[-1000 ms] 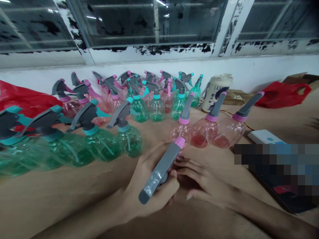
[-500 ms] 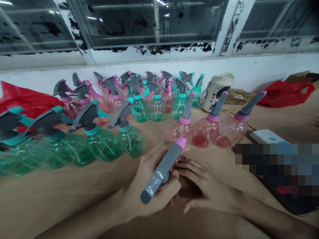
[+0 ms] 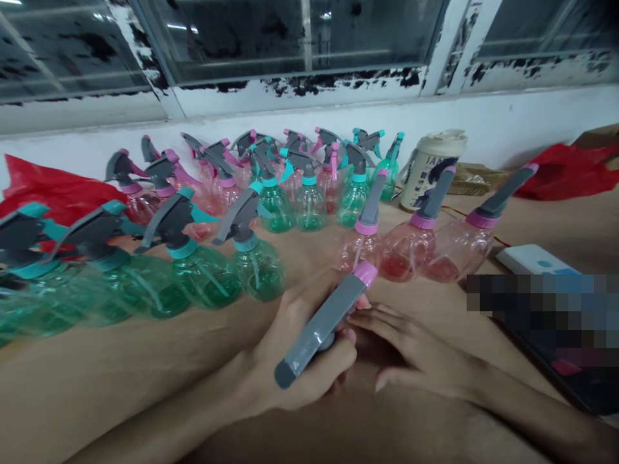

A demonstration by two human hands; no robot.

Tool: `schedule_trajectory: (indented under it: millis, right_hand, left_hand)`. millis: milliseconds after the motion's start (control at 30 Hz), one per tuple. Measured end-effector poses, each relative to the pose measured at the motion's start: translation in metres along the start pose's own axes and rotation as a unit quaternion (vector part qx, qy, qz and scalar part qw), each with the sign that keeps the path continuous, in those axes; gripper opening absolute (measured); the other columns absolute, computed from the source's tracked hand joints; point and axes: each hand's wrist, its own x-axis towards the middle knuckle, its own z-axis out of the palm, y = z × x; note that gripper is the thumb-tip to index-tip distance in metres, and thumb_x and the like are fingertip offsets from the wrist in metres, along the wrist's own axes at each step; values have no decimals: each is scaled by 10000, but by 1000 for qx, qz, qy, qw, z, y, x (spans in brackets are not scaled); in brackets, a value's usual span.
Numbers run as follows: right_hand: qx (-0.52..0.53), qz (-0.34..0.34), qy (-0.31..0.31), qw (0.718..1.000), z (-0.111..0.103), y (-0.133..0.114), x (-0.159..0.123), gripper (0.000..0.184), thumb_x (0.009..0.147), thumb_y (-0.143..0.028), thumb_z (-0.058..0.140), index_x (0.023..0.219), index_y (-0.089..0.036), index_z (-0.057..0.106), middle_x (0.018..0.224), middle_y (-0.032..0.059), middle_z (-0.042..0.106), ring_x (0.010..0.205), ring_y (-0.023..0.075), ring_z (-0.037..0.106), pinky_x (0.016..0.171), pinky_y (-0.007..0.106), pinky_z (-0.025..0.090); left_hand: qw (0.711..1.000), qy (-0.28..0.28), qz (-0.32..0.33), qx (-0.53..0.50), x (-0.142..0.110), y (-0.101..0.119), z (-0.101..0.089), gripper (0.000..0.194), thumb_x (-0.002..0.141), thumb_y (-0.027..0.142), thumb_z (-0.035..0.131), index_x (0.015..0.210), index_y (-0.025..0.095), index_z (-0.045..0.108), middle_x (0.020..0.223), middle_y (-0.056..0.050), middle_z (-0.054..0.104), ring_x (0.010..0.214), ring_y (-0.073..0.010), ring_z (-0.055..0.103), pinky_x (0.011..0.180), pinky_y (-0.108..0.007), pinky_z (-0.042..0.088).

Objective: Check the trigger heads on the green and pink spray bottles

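Note:
My left hand [image 3: 294, 348] is closed round a grey spray head with a pink collar [image 3: 324, 322], its long grey top pointing toward me. My right hand [image 3: 411, 351] lies against it from the right, fingers curled toward the part under the head; what they touch is hidden. Just beyond my hands stand three pink bottles with grey and pink heads [image 3: 411, 241]. To the left runs a row of green bottles with grey and teal heads [image 3: 203, 270].
Several more pink and green spray bottles [image 3: 290, 187] crowd the back by the white wall. A cream tub [image 3: 430, 171] stands right of them. Red plastic bags lie at far left [image 3: 53, 190] and far right [image 3: 565, 171]. A white box [image 3: 532, 258] sits on the brown table [image 3: 97, 374].
The view has tilted slightly, so everything sits a little higher and to the right. My hands keep the spray head in nearly the same grip, with the right fingers shifting a little.

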Motion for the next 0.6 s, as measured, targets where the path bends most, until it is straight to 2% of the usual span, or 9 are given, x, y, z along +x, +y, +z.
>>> schedule_trajectory:
  millis: [133,233,333,433,600]
  right_hand:
    - [13,-1,1,1000,-3,4,-1,670,820,-526,545,1379,-207,359,1413,111,424,1309,253,356,1065,463,319]
    - [-10,6,3,1000,-2,4,-1,517,860,-457,528,1319,-228,456,1399,80,449,1306,237,364,1068,447,328]
    - [-39,17,18,999,-2,4,-1,384,896,-399,491,1246,-247,539,1407,62,439,1300,237,376,1068,450,331]
    - [-58,35,31,997,-2,3,1,368,900,-388,487,1232,-245,553,1393,66,457,1291,237,391,1066,457,339]
    - [-89,39,27,995,-1,4,1,404,892,-390,501,1268,-244,523,1383,69,470,1288,236,395,1056,456,359]
  left_hand:
    - [1000,-10,6,-9,0,0,-1,217,679,173,452,875,241,514,547,54,534,456,-148,556,503,-278,513]
    - [999,4,33,4,1,0,-2,183,678,167,461,836,244,513,709,12,611,616,-172,614,606,-295,538]
    - [997,30,67,20,3,-2,-2,203,671,137,474,840,242,511,826,-10,609,771,-191,613,725,-322,529]
    - [995,51,79,34,3,-5,0,233,679,113,495,876,238,493,778,1,565,723,-181,585,699,-317,518]
    - [995,49,84,31,2,-6,3,258,687,91,493,897,240,481,799,0,559,741,-180,579,711,-308,508]
